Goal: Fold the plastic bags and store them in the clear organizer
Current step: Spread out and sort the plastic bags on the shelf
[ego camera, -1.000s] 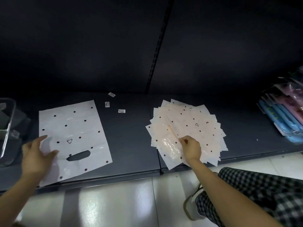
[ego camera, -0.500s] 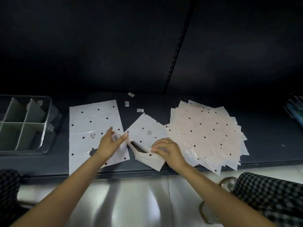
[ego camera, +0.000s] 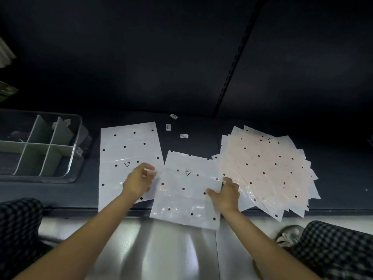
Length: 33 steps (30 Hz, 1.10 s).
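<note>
A white dotted plastic bag (ego camera: 187, 193) lies spread in the middle of the dark shelf, its near end hanging over the front edge. My left hand (ego camera: 139, 180) pinches its left edge; my right hand (ego camera: 227, 194) grips its right edge. Another flat dotted bag (ego camera: 125, 150) lies just left, partly under my left hand. A fanned pile of several dotted bags (ego camera: 266, 168) sits on the right. The clear organizer (ego camera: 74, 150) with grey dividers stands at far left.
Three small white labels (ego camera: 184, 136) lie on the shelf behind the bags. The shelf's front edge (ego camera: 70, 209) runs below, with glossy floor under it. Checked trouser knees (ego camera: 333, 247) show at both lower corners. A dark back panel rises behind.
My right hand pulled one bag off the pile toward the middle; both hands took it and spread it from crumpled to flat. The view shifted left, revealing the organizer.
</note>
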### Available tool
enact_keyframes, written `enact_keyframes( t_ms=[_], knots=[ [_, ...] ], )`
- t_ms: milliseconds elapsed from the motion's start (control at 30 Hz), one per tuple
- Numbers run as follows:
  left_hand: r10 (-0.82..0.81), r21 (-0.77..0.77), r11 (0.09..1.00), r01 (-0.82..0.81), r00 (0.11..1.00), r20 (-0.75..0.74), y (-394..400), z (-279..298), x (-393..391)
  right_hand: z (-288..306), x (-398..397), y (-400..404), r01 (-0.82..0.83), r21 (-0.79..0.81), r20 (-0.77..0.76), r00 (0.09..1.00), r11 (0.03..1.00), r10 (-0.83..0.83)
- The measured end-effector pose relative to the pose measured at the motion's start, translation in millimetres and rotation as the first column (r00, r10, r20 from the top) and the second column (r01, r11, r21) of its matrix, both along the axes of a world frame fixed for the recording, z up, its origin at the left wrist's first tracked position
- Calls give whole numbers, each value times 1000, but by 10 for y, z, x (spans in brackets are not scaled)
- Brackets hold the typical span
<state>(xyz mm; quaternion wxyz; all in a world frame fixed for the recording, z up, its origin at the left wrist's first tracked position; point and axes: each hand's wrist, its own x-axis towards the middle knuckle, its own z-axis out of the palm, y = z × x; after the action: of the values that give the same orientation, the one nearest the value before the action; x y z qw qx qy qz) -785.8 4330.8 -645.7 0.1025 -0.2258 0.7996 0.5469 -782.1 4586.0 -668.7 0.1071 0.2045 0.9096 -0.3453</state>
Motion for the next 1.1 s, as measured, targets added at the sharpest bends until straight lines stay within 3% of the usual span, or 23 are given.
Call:
enact_keyframes(
  t_ms=[100, 267, 367, 467, 600, 667, 800, 967, 1033, 1100],
  knots=[
    [-67, 85, 995, 56, 988, 137, 160, -96, 161, -6, -28, -88, 108, -66, 33, 994, 992, -106],
    [-57, 117, 992, 34, 980, 193, 300, -173, 238, -24, -92, -58, 173, -88, 66, 984, 981, -168],
    [-148, 141, 982, 123, 973, 178, 342, -191, 275, -60, -116, 19, 115, -73, 61, 992, 991, -110],
    [-217, 42, 976, 213, 969, 118, 374, -182, 272, -54, -156, -20, 97, -85, 38, 995, 992, -94],
    [-10, 5, 1000, 11, 997, -73, 151, -29, 52, 15, -250, -216, 27, -265, -87, 995, 964, -51],
    [49, -73, 995, -60, 988, -145, -114, 57, -102, 79, -297, -388, -64, -364, -59, 997, 929, 46],
    [286, -66, 952, -298, 947, -149, -679, 99, -394, 111, -433, -795, -166, -467, -8, 983, 868, 184],
    [407, -63, 903, -425, 893, -193, -1017, 12, -582, 73, -703, -1245, -169, -371, -29, 985, 913, 170],
    [410, -134, 880, -455, 872, -267, -996, -13, -548, 64, -810, -1363, -174, -302, -38, 985, 937, 170],
    [308, -287, 864, -414, 884, -351, -874, -39, -440, 35, -861, -1457, -195, -234, -33, 981, 952, 193]
  ],
)
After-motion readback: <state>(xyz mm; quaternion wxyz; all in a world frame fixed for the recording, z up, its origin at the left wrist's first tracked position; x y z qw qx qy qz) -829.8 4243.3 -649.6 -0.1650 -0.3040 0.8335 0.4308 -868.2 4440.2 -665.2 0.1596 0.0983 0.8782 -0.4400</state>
